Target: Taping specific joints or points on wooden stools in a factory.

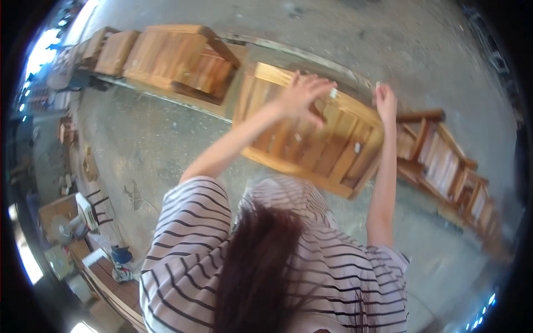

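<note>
A slatted wooden furniture piece (311, 147), honey-brown with a thick frame, stands right in front of me. My left hand (305, 100) is over its far part, fingers spread and nothing in them; whether it touches the wood I cannot tell. My right hand (385, 102) is raised by the piece's far right corner, its fingers closed. A tiny pale bit shows at these fingertips, too small to name. Small white bits (357, 147) dot the slats, and another white bit (333, 93) is on the far rail beside my left fingers.
A similar wooden piece (164, 55) stands to the left, with more behind it in a row. On the right is another slatted wooden frame (438, 155). A pale strip (288, 51) runs along the concrete floor. At lower left are a fan (62, 227) and a dark-legged stool (89, 211).
</note>
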The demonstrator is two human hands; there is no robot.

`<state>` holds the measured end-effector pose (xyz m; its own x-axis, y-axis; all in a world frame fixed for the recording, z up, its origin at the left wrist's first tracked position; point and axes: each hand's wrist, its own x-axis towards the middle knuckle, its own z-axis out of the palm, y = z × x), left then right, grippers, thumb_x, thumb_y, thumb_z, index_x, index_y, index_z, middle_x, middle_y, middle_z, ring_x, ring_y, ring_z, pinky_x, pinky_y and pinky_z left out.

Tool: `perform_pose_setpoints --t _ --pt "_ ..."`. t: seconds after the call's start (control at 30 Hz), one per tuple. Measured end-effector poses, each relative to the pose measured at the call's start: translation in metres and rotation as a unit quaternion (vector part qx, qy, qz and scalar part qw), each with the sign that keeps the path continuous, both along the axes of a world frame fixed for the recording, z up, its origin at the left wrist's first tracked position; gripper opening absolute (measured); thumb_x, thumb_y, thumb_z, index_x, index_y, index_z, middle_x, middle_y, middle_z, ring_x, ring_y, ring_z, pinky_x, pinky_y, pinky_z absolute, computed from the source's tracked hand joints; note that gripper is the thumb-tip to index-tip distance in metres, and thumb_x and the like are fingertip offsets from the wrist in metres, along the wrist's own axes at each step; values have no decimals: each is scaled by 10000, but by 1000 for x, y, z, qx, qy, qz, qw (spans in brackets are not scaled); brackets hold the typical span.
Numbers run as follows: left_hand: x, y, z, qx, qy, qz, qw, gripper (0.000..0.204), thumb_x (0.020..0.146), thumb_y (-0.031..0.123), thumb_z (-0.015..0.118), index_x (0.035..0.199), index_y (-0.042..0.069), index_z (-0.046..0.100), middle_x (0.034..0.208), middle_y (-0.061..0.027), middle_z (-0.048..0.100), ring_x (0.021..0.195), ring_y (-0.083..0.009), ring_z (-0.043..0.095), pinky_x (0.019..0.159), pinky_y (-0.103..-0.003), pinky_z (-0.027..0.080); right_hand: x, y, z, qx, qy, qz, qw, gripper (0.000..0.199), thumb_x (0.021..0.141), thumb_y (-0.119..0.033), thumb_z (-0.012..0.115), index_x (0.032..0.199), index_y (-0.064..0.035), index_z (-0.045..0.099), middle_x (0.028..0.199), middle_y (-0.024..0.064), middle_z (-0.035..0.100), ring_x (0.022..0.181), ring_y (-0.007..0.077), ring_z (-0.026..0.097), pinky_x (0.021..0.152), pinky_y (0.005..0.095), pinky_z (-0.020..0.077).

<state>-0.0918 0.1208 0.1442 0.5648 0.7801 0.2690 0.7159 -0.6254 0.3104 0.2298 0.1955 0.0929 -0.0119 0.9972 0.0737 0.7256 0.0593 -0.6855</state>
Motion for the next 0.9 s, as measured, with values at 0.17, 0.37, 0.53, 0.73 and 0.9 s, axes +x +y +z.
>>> perform_pose_setpoints --t 0.17,0.37,0.53,0.73,0.9 --pt "-15 -106 9 -21 235 10 972 1330 420 635 798 1534 294 157 1603 -94 127 1471 -332 115 1084 -689 197 11 -12 -34 -55 34 75 995 149 900 -126 610 925 20 629 831 143 689 744 216 669 695 343 525" --pt "-33 -124 -16 -118 91 20 989 1334 422 628 785 1539 322 123 1619 -22 35 1481 -326 16 1147 -637 65 4 -15 -36 -101 36 99 989 66 852 -40 600 843 23 619 756 120 674 698 205 661 680 330 518" --pt "-38 -119 -26 -95 67 5 993 1268 468 634 763 1535 334 146 1619 -20 35 1480 -333 8 1136 -657 74 0 -13 -26 -90 36 80 992 48 829 -15 605 828 29 623 750 136 672 693 226 670 688 337 517" --pt "-37 -114 -21 -95 80 -11 992 1143 571 612 729 1531 331 177 1619 -25 42 1479 -340 16 1129 -662 85 9 -6 -36 -81 -4 82 993 57 801 -17 627 810 33 651 733 149 681 698 240 679 695 348 516" --pt "-38 -117 -25 -93 81 -5 992 1141 565 616 739 1527 337 194 1618 -20 58 1479 -340 29 1132 -656 84 4 -9 -33 -109 5 79 991 56 789 -20 639 804 30 657 726 156 686 703 236 685 693 338 513"
